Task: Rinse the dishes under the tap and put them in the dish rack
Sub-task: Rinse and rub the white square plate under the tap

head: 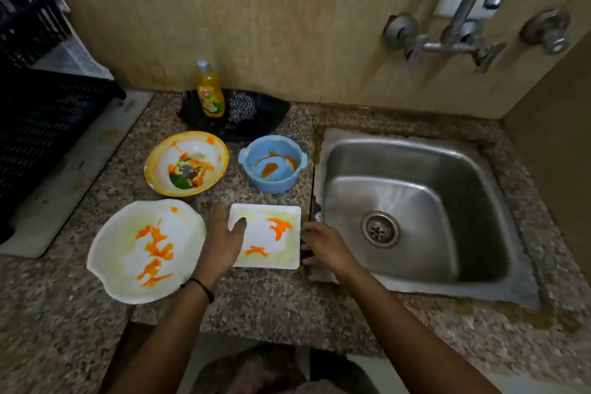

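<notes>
Both hands are at the small square plate (256, 235), which lies flat on the granite table (271, 307) just left of the sink (399, 166) and is smeared with orange sauce. The left hand (224, 233) lies along the plate's left edge, its fingers fairly straight and pointing away from the person and its thumb resting on the plate's top surface near the corner. A dark band (200, 288) circles that wrist. The right hand (323, 246) is at the plate's right edge with its fingers curled against it; the blur does not let me tell whether they actually grip the plate.

Just beside the left hand, on its other side, sits a large round white plate (118, 249) with a wavy rim, also streaked with orange. Behind it stands a yellow-rimmed bowl (187, 163) with mixed residue, and to the right of that a blue two-handled bowl (273, 169) with orange smears inside. Further back, a dark tray (259, 128) against the wall holds a yellow soap bottle (210, 91) and a steel scrubber (243, 107). The black dish rack (38, 112) stands at the far left of the table, well apart from the dishes. The tap (479, 3) is mounted on the wall above the sink
</notes>
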### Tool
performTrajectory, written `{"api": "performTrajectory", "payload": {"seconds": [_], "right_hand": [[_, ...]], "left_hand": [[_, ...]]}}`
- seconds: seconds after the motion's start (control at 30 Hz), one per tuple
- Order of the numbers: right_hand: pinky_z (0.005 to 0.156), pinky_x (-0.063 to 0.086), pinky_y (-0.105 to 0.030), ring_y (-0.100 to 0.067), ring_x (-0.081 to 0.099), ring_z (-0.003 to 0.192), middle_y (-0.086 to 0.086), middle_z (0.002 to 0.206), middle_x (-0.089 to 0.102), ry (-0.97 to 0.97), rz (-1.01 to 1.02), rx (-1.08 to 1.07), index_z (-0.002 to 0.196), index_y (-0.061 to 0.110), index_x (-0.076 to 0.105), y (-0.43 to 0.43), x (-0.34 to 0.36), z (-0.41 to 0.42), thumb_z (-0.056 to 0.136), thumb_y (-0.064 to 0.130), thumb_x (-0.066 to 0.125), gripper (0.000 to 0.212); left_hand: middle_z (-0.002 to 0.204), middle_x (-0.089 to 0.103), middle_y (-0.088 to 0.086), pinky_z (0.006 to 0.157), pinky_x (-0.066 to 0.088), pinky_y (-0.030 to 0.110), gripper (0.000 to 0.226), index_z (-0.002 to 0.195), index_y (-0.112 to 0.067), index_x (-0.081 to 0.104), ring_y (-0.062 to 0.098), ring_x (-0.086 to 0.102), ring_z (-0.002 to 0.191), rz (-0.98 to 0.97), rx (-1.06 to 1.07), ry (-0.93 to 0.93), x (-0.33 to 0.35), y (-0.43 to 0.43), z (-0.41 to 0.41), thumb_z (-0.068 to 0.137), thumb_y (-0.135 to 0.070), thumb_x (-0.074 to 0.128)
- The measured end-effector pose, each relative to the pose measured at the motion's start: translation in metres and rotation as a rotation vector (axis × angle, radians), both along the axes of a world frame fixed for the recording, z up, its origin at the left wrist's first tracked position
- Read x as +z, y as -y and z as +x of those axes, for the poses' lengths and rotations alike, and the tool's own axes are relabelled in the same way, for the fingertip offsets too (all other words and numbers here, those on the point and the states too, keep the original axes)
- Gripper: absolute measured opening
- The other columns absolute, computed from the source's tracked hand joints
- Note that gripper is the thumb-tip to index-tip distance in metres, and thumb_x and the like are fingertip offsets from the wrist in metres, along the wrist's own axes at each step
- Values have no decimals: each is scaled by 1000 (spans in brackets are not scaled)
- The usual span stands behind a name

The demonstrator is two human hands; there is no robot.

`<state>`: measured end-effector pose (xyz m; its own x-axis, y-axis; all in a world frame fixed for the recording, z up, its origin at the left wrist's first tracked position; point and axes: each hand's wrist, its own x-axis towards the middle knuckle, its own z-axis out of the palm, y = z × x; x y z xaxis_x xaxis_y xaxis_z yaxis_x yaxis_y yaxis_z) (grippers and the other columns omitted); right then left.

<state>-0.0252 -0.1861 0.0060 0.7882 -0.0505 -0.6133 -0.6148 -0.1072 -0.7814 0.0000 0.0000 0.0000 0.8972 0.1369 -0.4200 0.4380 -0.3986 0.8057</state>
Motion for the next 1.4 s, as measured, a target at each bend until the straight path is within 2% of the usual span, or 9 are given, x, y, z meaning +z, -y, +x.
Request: {"api": "performTrajectory", "payload": {"seconds": [0.17,0.43,0.57,0.77,0.93,1.03,1.13,1.27,1.4], "right_hand": [[77,54,-39,-33,64,100,-16,115,64,-54,-2,21,117,2,59,-2,-7,12,97,10,45,26],[66,57,-43,-30,68,72,-13,85,72,104,-13,-37,82,16,71,47,-2,15,93,10,50,24],[63,55,-35,-28,68,71,-13,85,74,150,54,-193,83,12,74,128,27,15,93,12,51,25],[80,55,-43,-24,72,83,-8,88,75,252,-40,-309,83,11,74,236,66,31,93,18,53,24],[59,49,-25,-26,66,77,-19,92,70,342,-315,-269,93,1,69,291,104,80,95,27,51,32],[76,48,-38,-35,62,91,-19,96,67,535,-465,-311,101,4,64,306,123,124,96,28,49,28],[85,40,-30,-30,54,114,-13,128,57,657,-631,-344,138,10,38,310,147,164,95,35,50,51],[64,34,-27,-33,61,98,-16,106,66,696,-914,-318,121,8,50,317,148,199,96,31,50,34],[64,38,-30,-33,61,92,-18,101,66,679,-876,-375,107,3,55,322,141,207,98,31,46,31]], "left_hand": [[162,6,8,115,19,34,72,154,-9,6,25,13,148,29,81,-80,-7,8,6,98,-15,50],[135,53,22,95,40,35,36,130,1,54,35,51,120,74,251,10,15,51,10,100,-16,44],[113,68,18,96,48,56,21,103,-11,68,37,63,107,-350,247,62,35,108,15,98,-20,50],[129,63,12,84,55,52,35,135,-21,50,35,61,114,-979,-43,-78,50,223,47,103,-20,36],[119,69,7,65,59,44,35,136,-20,47,25,71,96,-993,-91,-70,77,282,85,102,-25,38],[129,64,8,68,59,46,37,139,-23,44,29,66,106,-976,-51,-48,82,295,104,104,-26,35],[126,64,9,64,60,44,36,139,-20,44,26,69,98,-996,-46,-5,87,301,114,104,-22,35],[109,72,3,63,60,45,36,137,-19,47,24,73,88,-1066,-35,-8,86,302,117,102,-20,38],[109,73,3,61,59,44,38,139,-19,45,24,73,89,-1090,-65,-27,83,302,120,102,-19,37]]}}
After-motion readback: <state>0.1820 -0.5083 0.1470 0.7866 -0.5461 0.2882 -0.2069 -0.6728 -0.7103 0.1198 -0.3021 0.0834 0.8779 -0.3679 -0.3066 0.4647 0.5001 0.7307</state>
